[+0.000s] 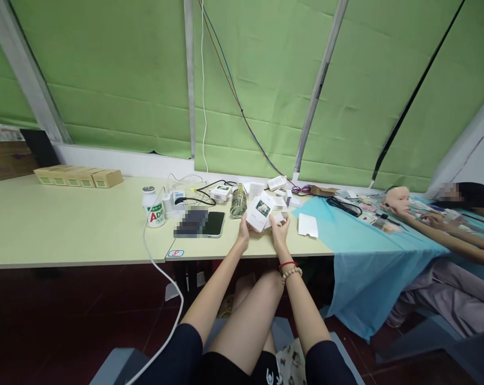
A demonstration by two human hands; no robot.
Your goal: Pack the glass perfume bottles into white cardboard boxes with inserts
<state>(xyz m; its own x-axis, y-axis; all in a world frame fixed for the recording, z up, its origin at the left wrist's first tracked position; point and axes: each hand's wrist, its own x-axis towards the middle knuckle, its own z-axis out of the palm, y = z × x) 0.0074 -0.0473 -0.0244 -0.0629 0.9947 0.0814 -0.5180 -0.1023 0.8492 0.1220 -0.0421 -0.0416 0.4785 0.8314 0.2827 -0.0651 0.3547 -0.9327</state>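
Observation:
A small white cardboard box [258, 215] with a dark flower picture on its face is held tilted above the table's front part. My left hand [244, 233] is closed around the box's lower left side. At the box's right, my right hand [280, 232] pinches a white card flap [277, 218]; whether that flap belongs to the same box I cannot tell. Right of my hands a flat white card piece [308, 225] lies on the table. Behind the box a jar [238, 201] with greenish contents stands close to several other small white boxes [221, 192].
A phone [214, 223], a white bottle [153, 207] and cables occupy the left-centre. Kraft boxes [79, 177] line the back left. A white cable [173, 329] hangs over the front edge. At right, a co-worker's arms reach over a blue cloth [354, 267] beside a mannequin head [398, 199].

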